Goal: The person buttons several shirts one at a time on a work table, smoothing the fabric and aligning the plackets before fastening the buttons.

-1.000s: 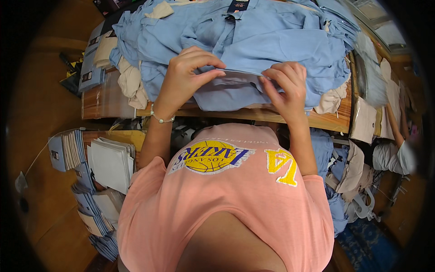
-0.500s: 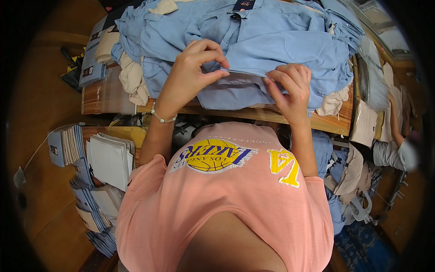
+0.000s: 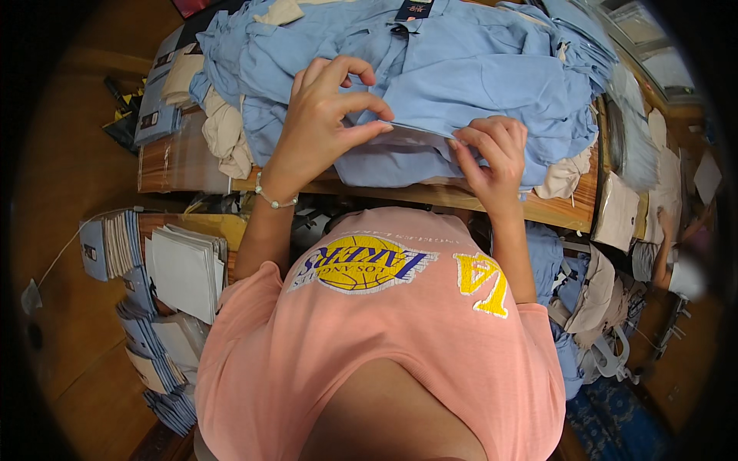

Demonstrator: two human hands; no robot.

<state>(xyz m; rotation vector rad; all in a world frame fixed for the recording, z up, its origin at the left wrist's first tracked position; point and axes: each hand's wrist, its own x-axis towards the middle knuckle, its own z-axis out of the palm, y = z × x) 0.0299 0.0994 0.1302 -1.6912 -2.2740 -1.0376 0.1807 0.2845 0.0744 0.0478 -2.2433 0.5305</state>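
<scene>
Left hand: The bare left hand [image 3: 327,104] has thumb and index fingertip closed on one end of a folded, light-blue cloth edge [image 3: 423,131]; its other fingers have just lifted higher.
Right hand: The bare right hand [image 3: 493,157] pinches the other end, fingers curled, apart from the left.
Cloth edge: It remains between the hands, now slanting slightly more down to the right; its straight line suggests light tension, so the grip seems merely adjusted. How many layers are pinched is hard to tell.
Garment pile: The edge lies at the near side of a rumpled, light-blue garment pile [image 3: 492,77] on a brown wooden table [image 3: 553,213].
Around the pile: Crumpled beige cloth [image 3: 227,138] lies at left.
Lower left: A stack of flat white sheets [image 3: 183,273].
Far right: Another person's bare arm [image 3: 663,253], blurred.
</scene>
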